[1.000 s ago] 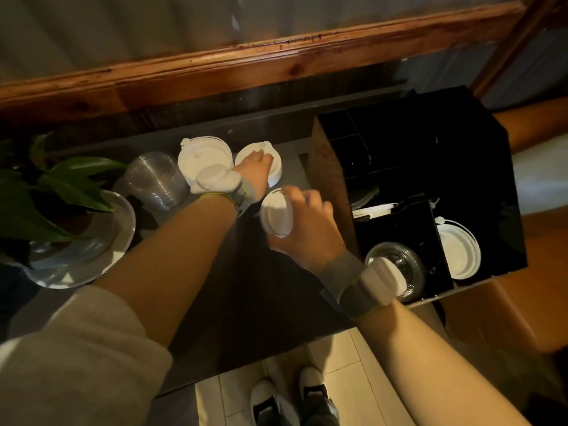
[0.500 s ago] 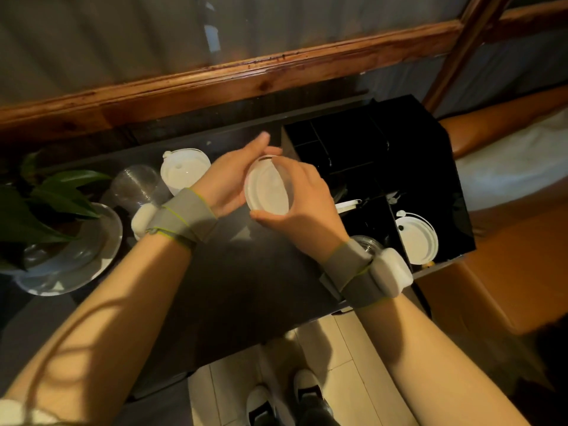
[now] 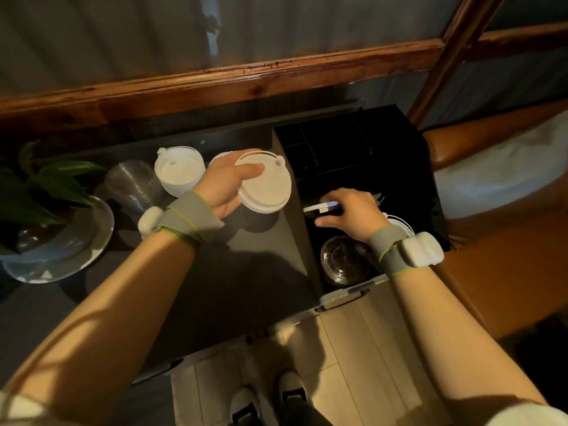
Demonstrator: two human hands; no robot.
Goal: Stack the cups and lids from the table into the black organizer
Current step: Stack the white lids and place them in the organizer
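Note:
My left hand (image 3: pixel 226 187) holds a stack of white lids (image 3: pixel 266 187) just above the dark table, left of the black organizer (image 3: pixel 396 142). My right hand (image 3: pixel 350 210) reaches into the organizer's middle section, fingers closed on a white lid (image 3: pixel 319 206) held on edge. A clear cup (image 3: pixel 344 259) sits in the organizer's front compartment. More white lids (image 3: pixel 401 224) lie to its right, mostly hidden by my wrist. On the table stand another stack of white lids (image 3: pixel 179 170) and a clear plastic cup (image 3: pixel 132 186).
A potted plant on a glass plate (image 3: pixel 61 250) stands at the table's left end. A wooden rail (image 3: pixel 215 84) runs along the wall behind. An orange seat (image 3: pixel 491 241) lies right of the organizer. Tiled floor and my shoes show below the table edge.
My hands have separated. The left hand kept the lid stack over the table; the right hand carried one lid right, into the organizer.

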